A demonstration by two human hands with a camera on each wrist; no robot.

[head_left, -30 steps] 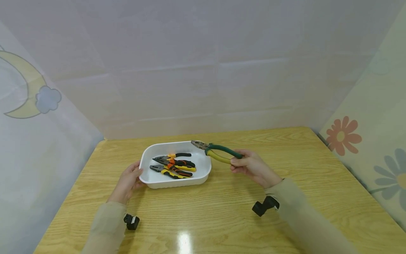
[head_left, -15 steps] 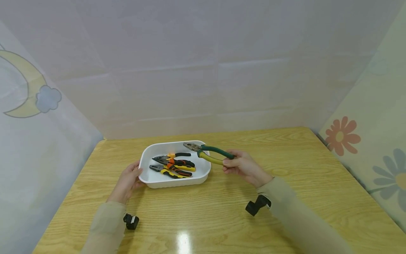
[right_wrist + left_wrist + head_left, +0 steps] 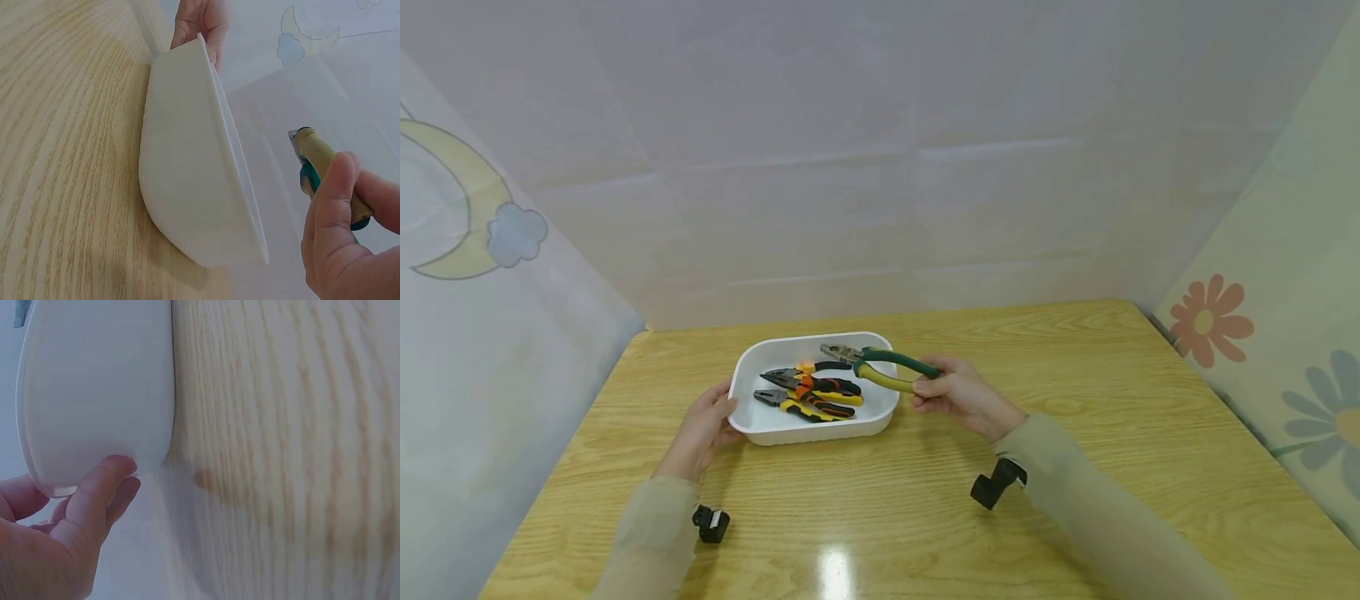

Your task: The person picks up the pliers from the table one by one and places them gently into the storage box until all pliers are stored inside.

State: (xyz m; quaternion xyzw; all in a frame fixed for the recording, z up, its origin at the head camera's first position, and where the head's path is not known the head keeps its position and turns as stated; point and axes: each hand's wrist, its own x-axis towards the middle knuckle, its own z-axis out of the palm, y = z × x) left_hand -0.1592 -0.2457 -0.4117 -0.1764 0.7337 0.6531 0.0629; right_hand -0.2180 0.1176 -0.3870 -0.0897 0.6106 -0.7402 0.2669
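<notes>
My left hand point(image 3: 700, 423) pinches the left end of a white plastic tray point(image 3: 820, 435), thumb at the rim and fingers against the outer wall in the left wrist view. Between the thumb and fingers of my right hand point(image 3: 966, 396) are the handle ends of combination pliers point(image 3: 859, 360), one handle green, one yellow. Their metal nose points left, over the tray's right part in the head view. In the right wrist view, the pliers are above the level of the tray's rim. Several pliers point(image 3: 812, 385) with black, orange and yellow handles lie together inside the tray.
The tray stands on a wooden table point(image 3: 880, 508) with a pale grain. A light wall covering point(image 3: 880, 208) rises behind it, with a moon print on the left and flower prints point(image 3: 1204, 322) on the right. Black wrist cameras point(image 3: 1000, 483) sit on both sleeves.
My right hand has moved left with the green and yellow pliers, bringing their nose further over the tray. The left hand, tray and pliers inside have stayed nearly in place.
</notes>
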